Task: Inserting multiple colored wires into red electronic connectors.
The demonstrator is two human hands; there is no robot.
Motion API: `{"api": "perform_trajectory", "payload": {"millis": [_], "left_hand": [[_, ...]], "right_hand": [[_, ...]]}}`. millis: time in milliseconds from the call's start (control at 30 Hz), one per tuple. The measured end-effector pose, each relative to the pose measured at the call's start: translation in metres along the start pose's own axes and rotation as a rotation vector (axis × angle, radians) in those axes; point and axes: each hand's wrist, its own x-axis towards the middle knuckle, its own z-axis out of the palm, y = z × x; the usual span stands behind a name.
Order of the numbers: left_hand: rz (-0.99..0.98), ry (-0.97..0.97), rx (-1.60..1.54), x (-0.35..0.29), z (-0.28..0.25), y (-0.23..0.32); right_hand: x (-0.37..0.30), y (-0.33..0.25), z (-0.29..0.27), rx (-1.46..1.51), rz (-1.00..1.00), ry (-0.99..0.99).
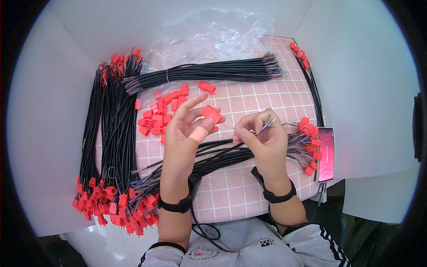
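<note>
While the left fingers (194, 103) pinch a red housing (211, 113), the right fingers (252, 119) pinch a black cable (235, 146), seemingly near its splayed wire ends (269, 120); above the surface (222, 196), a light, steady grip should keep those wires straight.

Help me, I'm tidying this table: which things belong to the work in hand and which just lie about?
Seemingly in the work: red piece in the left hand; cable in the right hand; loose red pieces; tied cable bundle.

Seemingly just lying about: phone; clear plastic bag.
</note>
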Motion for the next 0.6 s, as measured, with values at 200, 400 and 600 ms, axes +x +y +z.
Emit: {"api": "perform_trajectory", "payload": {"millis": [200, 400, 600], "left_hand": [[-0.009, -0.040, 0.098, 0.000, -0.007, -0.007], [-0.057, -0.080, -0.040, -0.002, -0.001, -0.002], [-0.037, -0.024, 0.040, 0.000, -0.002, -0.005]], "right_hand": [[-0.001, -0.013, 0.003, 0.026, 0.143, 0.076], [0.000, -0.008, 0.006, 0.208, 0.079, 0.144], [-0.001, 0.001, -0.001, -0.003, -0.024, 0.191]]}}
